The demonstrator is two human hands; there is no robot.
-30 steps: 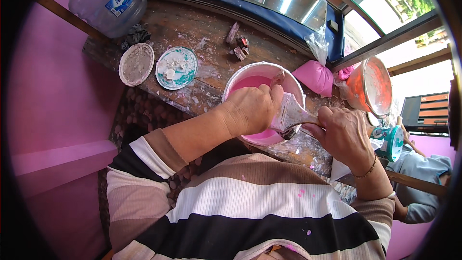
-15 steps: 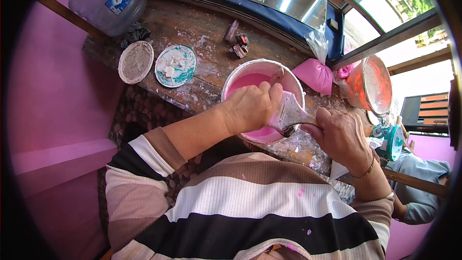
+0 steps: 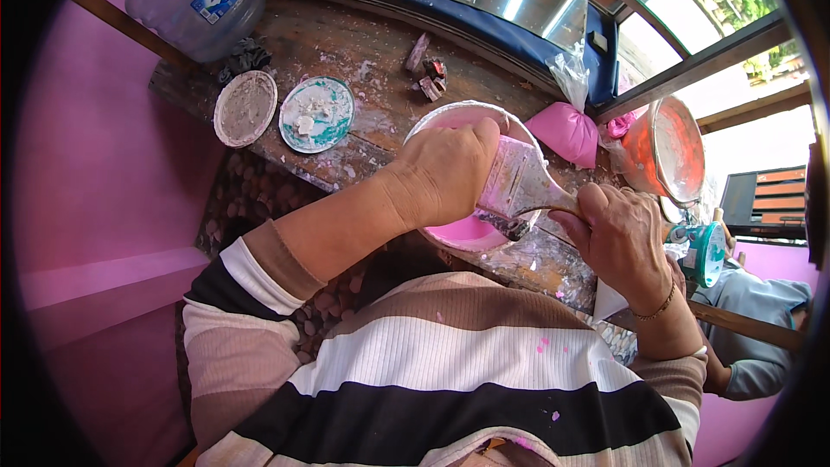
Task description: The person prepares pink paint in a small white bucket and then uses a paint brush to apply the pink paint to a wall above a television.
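Observation:
My right hand [image 3: 621,238] is closed round the handle of a wide, flat paintbrush [image 3: 523,180] smeared with pale and pink paint. The brush slants over the near right rim of a white bucket [image 3: 527,124] of pink paint [image 3: 467,232]. My left hand [image 3: 450,166] is closed in a fist above the bucket, against the brush's head; its fingers are turned down and whatever they grip is hidden. Below the brush, close to the left hand, sticks out a dark, paint-caked piece [image 3: 510,226], whose kind I cannot make out.
Two paint-crusted lids [image 3: 245,110] [image 3: 317,114] lie on the wooden bench [image 3: 303,30] to the left. Beyond them stands a large clear water bottle [image 3: 194,4]. To the right are a tied bag of pink paint [image 3: 566,134], an orange bucket [image 3: 664,151], a teal tub [image 3: 707,252] and another person [image 3: 761,329].
My left hand has shifted slightly left and toward me, and the brush's head has tilted, showing more of its flat, painted side. The right hand has moved slightly right, still on the handle.

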